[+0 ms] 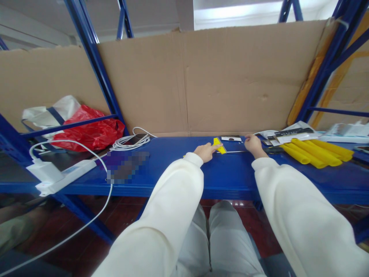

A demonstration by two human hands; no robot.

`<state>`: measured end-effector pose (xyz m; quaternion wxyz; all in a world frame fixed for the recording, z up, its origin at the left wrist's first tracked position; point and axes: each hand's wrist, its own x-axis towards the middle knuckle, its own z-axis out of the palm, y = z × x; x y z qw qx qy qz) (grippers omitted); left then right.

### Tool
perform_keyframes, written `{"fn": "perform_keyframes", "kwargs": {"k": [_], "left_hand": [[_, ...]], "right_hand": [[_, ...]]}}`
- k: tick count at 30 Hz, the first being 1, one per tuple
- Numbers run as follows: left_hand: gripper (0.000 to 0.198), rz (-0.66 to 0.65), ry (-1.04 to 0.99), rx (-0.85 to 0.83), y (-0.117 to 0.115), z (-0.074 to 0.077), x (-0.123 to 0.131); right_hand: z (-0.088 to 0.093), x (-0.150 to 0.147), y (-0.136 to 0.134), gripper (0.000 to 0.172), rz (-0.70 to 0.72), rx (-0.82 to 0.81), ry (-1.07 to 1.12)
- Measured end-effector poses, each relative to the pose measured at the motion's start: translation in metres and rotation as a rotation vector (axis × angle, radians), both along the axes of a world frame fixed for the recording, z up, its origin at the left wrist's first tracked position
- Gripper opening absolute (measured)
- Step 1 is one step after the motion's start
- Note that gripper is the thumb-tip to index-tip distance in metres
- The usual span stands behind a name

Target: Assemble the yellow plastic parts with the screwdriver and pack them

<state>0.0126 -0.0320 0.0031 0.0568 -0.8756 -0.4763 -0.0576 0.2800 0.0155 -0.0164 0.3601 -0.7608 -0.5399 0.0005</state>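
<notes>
My left hand (pixel 206 151) rests on the blue shelf (pixel 173 169) with its forefinger stretched onto a small yellow piece (pixel 219 146); the other fingers are curled under. A thin metal strip (pixel 235 151) runs from the yellow piece toward my right hand (pixel 253 144), which is closed at the strip's right end. A small white card with dark dots (pixel 231 138) lies just behind the strip. Both arms are in white sleeves.
Yellow rolls (pixel 315 152) and clear packets (pixel 291 133) lie to the right. At the left sit a coiled white cable (pixel 129 142), a white power strip with charger (pixel 57 175), a red bag (pixel 89 130) and a white bag (pixel 52 113). Cardboard (pixel 216 80) backs the shelf between blue rack posts.
</notes>
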Motion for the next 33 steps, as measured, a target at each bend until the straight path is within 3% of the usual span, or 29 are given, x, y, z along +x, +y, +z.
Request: {"fn": "perform_keyframes", "kwargs": {"k": [5,12,18,26,30,33], "left_hand": [[0.059,-0.001,0.009,-0.018,-0.004,0.002,0.001],[0.057,-0.009,0.019,0.008,-0.006,0.002,0.002],[0.058,-0.018,0.040,-0.004,-0.005,0.002,0.003],[0.057,-0.025,0.035,0.012,-0.005,0.001,0.003],[0.057,-0.031,0.036,0.000,-0.007,0.003,0.004],[0.057,-0.034,0.043,-0.004,-0.007,0.004,0.004]], "right_hand": [[0.001,-0.004,0.004,0.045,0.052,-0.208,-0.149],[0.004,-0.004,0.008,0.043,0.053,-0.352,-0.239],[-0.001,0.003,0.016,0.039,0.093,-0.320,-0.262],[-0.001,0.006,0.021,0.008,0.062,-0.270,-0.171],[0.000,0.005,0.023,0.005,0.051,-0.313,-0.112],[0.001,0.002,0.024,0.015,0.163,-0.114,-0.055]]}}
